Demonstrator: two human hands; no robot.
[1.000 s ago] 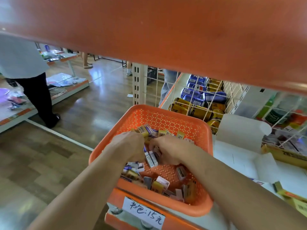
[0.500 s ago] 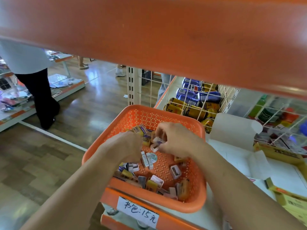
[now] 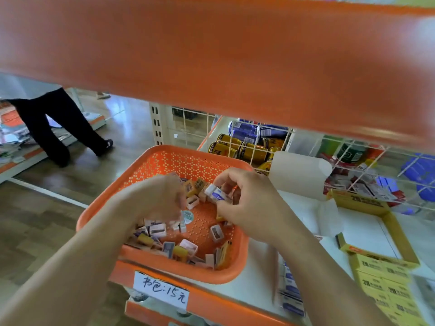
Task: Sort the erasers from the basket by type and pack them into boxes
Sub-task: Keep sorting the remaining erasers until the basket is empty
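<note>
Under an orange shelf the basket [image 3: 188, 161] stands, and the picking step is in hand. Right hand [image 3: 247, 201] pinches a white-blue eraser [image 3: 215, 192] above it; left hand [image 3: 160, 198] curls among other erasers [image 3: 183, 248], its grip hidden. Next, probably, comes a careful carry to the yellow box [image 3: 357, 200].

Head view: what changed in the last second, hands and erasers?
The right hand rose out of the loose erasers, away from the left hand, and now pinches a white-and-blue eraser above the basket. The left hand stayed low on the basket's left side; whether it holds anything cannot be told. The basket and the open yellow box kept their places.
</note>
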